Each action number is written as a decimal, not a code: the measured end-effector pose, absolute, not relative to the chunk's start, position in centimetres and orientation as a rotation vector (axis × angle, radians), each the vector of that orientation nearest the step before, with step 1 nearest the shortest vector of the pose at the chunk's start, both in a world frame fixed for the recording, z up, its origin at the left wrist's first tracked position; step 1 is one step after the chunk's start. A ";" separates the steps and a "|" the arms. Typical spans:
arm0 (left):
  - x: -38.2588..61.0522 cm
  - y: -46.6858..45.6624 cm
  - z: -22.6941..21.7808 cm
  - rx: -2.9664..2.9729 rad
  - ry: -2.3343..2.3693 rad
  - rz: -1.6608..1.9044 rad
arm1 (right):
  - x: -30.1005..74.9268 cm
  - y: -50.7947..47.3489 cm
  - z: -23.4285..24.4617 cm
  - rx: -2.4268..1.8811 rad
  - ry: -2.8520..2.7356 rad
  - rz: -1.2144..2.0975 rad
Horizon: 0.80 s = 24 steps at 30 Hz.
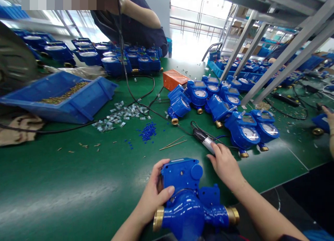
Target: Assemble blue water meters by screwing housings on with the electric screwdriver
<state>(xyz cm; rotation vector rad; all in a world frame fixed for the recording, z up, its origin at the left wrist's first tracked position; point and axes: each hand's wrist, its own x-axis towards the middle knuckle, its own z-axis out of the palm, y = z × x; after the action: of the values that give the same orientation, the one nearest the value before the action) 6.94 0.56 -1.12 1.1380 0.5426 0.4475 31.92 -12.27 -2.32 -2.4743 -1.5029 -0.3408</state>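
A blue water meter (188, 209) with brass threaded ends lies tipped over at the near edge, its underside towards me. My left hand (156, 188) grips its flat blue housing, thumb across the near side and fingers behind. To the right, my right hand (227, 164) has its fingers around the silver end of a corded black electric screwdriver (202, 138), which lies on the green table. Two thin brass-coloured rods (172, 143) rest left of the screwdriver. Beyond it stand several finished-looking blue water meters (199, 93) with round glass dials.
Small blue caps (148, 131) and little clear packets (125, 112) lie in piles. A blue bin (78, 105) holds brass screws. An orange box (175, 79), black cables (126, 74) and grey metal posts (289, 46) stand further back. Another person's hand (329, 121) is at far right.
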 end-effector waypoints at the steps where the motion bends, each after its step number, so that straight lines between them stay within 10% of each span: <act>1: 6.9 0.5 -1.1 1.134 0.548 0.445 | 32.3 -11.7 -2.3 -2.501 -1.494 -0.278; 11: 6.9 0.4 -1.6 1.170 0.529 0.470 | 35.6 -8.8 1.8 -2.321 -1.306 0.289; 24: 7.2 0.4 -1.7 1.167 0.571 0.480 | 31.6 -14.6 15.1 -1.476 -0.681 0.098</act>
<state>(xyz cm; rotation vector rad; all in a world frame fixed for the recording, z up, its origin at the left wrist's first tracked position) 7.20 0.43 -1.72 1.1672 0.5710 0.4801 31.60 -14.63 15.09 -1.4760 -0.6812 0.0982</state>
